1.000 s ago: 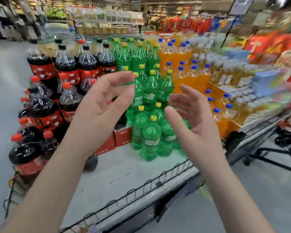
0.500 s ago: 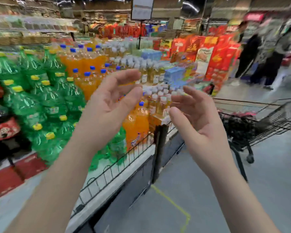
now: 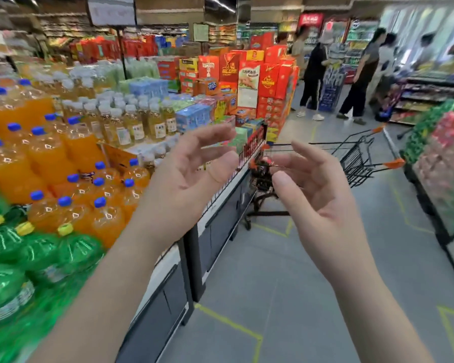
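Note:
Both my hands are raised in front of me in a supermarket aisle, palms facing each other, and neither holds anything. My left hand (image 3: pixel 186 184) has loosely bent fingers and hovers before the drinks display. My right hand (image 3: pixel 315 195) is a short gap to its right, fingers relaxed and spread, in front of a black shopping cart (image 3: pixel 357 161) with orange handle ends. Orange soda bottles (image 3: pixel 45 158) with blue caps and green soda bottles (image 3: pixel 37 255) with yellow caps stand on the low display at my left.
A wire-railed display platform (image 3: pixel 220 205) runs along the left of the grey floor (image 3: pixel 286 297) with yellow markings. Red gift boxes (image 3: pixel 260 77) are stacked further on. Several people (image 3: pixel 357 74) stand at the far end. A packed shelf (image 3: pixel 446 166) borders the right.
The view has swung right, from the cola and green bottles to the orange bottles, the aisle and the cart. Both hands have kept the same raised, facing pose.

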`<state>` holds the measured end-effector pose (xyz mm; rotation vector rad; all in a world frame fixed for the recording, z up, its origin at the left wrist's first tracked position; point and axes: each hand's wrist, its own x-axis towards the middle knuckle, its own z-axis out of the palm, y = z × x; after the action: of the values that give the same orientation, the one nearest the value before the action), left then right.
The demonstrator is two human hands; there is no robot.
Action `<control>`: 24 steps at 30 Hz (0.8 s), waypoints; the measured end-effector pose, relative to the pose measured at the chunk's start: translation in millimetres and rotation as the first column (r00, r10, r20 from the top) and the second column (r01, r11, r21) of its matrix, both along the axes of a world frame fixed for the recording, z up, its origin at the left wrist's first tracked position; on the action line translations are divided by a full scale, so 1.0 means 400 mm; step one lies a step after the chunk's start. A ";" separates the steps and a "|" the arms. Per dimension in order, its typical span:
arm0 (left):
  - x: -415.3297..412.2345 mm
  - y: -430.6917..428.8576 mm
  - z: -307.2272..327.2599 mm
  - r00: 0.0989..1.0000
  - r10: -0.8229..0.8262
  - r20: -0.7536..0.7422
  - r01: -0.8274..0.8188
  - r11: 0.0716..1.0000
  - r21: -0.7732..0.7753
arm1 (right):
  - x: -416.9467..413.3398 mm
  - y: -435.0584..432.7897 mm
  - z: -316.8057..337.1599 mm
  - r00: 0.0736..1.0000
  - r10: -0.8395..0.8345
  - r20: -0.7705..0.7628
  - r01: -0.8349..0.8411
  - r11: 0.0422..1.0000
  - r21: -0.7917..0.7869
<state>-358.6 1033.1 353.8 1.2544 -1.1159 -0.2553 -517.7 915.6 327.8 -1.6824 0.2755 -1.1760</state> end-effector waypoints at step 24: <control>0.537 -0.722 -0.071 0.942 -0.332 -0.045 0.335 0.936 0.105 | 0.446 -0.554 -0.013 0.953 -0.289 -0.093 0.299 0.946 0.124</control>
<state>-143.8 744.3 325.6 1.1492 -1.3042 -0.5965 -339.5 694.1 322.5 -1.6023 0.6586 -1.2814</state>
